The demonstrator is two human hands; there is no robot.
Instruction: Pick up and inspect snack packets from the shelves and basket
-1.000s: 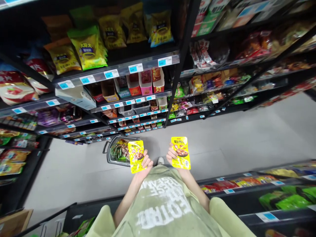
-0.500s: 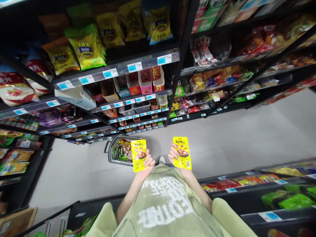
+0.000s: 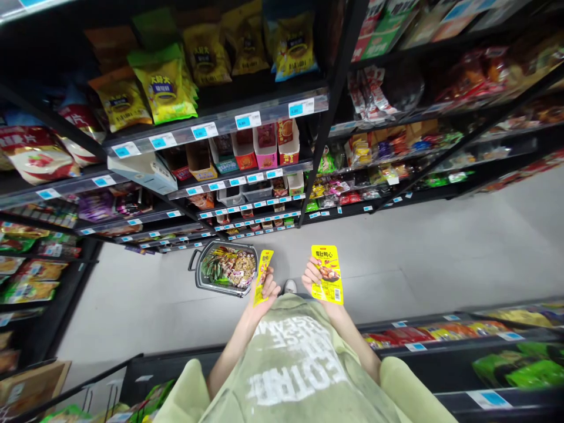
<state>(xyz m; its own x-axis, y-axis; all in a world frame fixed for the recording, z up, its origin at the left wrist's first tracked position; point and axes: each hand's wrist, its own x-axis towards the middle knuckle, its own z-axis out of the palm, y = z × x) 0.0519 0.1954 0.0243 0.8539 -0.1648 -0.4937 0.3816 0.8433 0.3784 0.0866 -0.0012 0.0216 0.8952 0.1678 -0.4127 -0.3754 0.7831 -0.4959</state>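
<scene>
A yellow snack packet point(image 3: 261, 276), turned nearly edge-on, is gripped in my left hand point(image 3: 268, 289). My right hand point(image 3: 312, 275) pinches another yellow snack packet point(image 3: 328, 275) by its left edge, its printed front facing up at me. Both packets are held apart from each other in front of my body. On the floor just left of my left hand stands a dark shopping basket point(image 3: 203, 288), with green and brown packaged goods point(image 3: 231, 267) in it.
Ahead is a black shelf rack point(image 3: 264, 111) with bagged snacks point(image 3: 166, 88) above and small open boxes point(image 3: 265, 147) below. Behind me, low shelves point(image 3: 423, 367) hold more packets. A cardboard box point(image 3: 33, 393) is at the lower left. Grey floor point(image 3: 396, 258) runs along the aisle.
The packet in my left hand has turned from face-on to nearly edge-on, uncovering more of the basket. My right hand's packet stays much the same. The view has shifted slightly.
</scene>
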